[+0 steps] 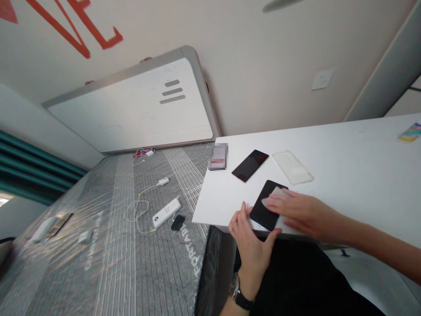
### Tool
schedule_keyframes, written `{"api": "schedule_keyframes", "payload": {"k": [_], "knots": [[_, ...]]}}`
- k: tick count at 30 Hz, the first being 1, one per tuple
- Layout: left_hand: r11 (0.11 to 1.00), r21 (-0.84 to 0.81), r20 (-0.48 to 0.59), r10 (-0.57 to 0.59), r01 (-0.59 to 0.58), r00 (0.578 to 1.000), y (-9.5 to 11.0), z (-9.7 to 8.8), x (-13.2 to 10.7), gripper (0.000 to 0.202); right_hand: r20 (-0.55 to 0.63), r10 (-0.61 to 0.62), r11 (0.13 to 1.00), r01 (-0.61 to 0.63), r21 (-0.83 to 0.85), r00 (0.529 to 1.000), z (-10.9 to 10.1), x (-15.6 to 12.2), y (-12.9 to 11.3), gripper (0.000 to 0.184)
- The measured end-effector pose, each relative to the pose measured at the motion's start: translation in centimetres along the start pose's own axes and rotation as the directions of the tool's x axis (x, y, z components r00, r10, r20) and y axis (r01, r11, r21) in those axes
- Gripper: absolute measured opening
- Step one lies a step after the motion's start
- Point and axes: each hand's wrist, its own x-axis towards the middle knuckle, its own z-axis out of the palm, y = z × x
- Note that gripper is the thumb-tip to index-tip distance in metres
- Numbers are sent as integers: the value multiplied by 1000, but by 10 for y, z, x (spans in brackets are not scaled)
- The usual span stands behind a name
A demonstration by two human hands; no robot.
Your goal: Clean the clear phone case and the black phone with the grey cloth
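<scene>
A smartphone (267, 215) with a dark face lies at the front edge of the white table. My left hand (251, 248), with a watch on its wrist, grips the phone's near end, fingers at its left side and thumb at the near right corner. Flat on the phone's dark surface, my right hand (304, 215) presses a small pale cloth (279, 192) under its fingers. Beyond it lies a second dark phone (250, 165), with a clear phone case (292, 166) to its right. A blurred-out flat item (218, 156) rests at the table's left corner.
To the left is a plastic-covered bed (115, 254) bearing a white power bank (167, 212) with a cable, a small black item (178, 222) and other small things. A white headboard (138, 105) leans along the wall. A colourful item (411, 132) sits at the table's far right.
</scene>
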Motion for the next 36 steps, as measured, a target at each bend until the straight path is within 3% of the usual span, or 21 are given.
{"api": "schedule_keyframes", "payload": {"k": [3, 7, 11, 14, 17, 21, 27, 31, 36], "knots": [[1000, -4, 5, 4, -4, 1000, -1, 0, 1, 107, 114, -83, 992, 72, 100, 990, 0, 2, -11, 54], [1000, 21, -6, -3, 3, 1000, -2, 0, 2, 109, -22, 46, 999, -46, 18, 999, -7, 2, -5, 46], [999, 33, 2, 37, -37, 999, -5, 1, 1, 107, 101, -43, 997, 36, 71, 994, -8, 5, 5, 50], [997, 55, -14, 55, -54, 998, -10, 2, -2, 106, 35, 14, 999, -13, -31, 999, -6, 11, 12, 48], [995, 78, -15, 69, -67, 998, -15, 4, -3, 103, -40, 51, 996, -54, -76, 998, -1, 16, 8, 60], [990, 98, -40, 105, -100, 994, -18, 5, -2, 103, 35, -23, 999, 24, -25, 999, 10, 14, -6, 78], [987, 99, -40, 132, -128, 990, -20, 5, -2, 90, -129, 166, 966, -187, -176, 978, 20, 2, 1, 78], [985, 102, -63, 146, -139, 987, -19, 5, -3, 86, -63, 125, 984, -132, -123, 990, 23, -1, -17, 93], [972, 120, -47, 210, -203, 977, -21, 3, -2, 85, -90, 205, 973, -213, -84, 975, 24, -5, -19, 88]]}}
